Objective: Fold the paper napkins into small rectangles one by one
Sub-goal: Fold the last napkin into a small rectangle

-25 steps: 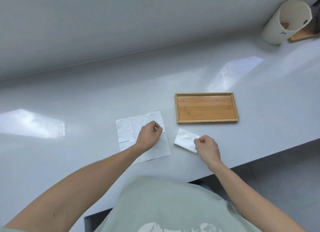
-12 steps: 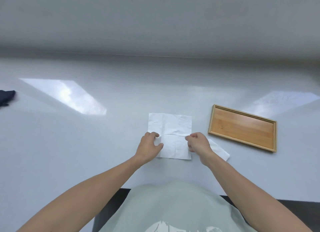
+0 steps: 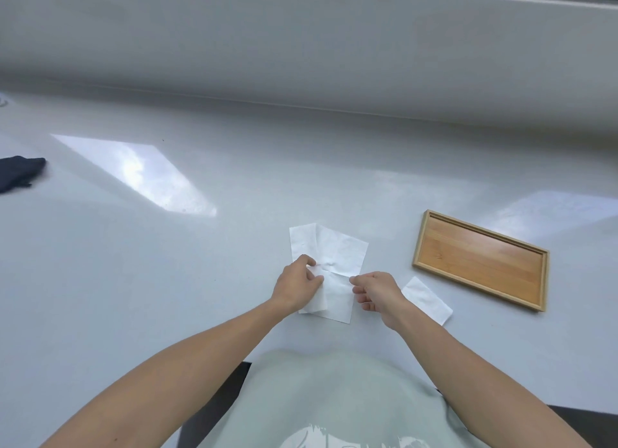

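A person in a pale green top stands at a glossy grey-white surface (image 3: pixel 234 247), both bare forearms reaching out over it. Right in front of them lies a white paper napkin (image 3: pixel 337 250), partly doubled over: one half sits skewed on top of the other, so a narrow strip of the lower layer shows along the left edge and at the near left corner. Creases cross its middle.

The left hand (image 3: pixel 296 285) rests on the napkin's left side, its fingers curled and its thumb and fingertips pinching the paper near the central crease. The right hand (image 3: pixel 376 292) is at the napkin's right edge, with its thumb and forefinger pinching that edge about halfway along; the other fingers are curled loosely beneath.

Just to the right of the right wrist lies a folded napkin (image 3: pixel 426 300), a small white rectangle lying flat and set at an angle, partly hidden by the forearm. Beyond it, further right, sits a shallow wooden tray (image 3: pixel 535 282) with a raised rim, also angled; it is near the small rectangle but not touching it.

Far off at the left edge of the surface is a dark cloth (image 3: pixel 18 173), only partly in view. Two bright patches of light reflect off the surface, one to the left of the napkin and one behind the tray.
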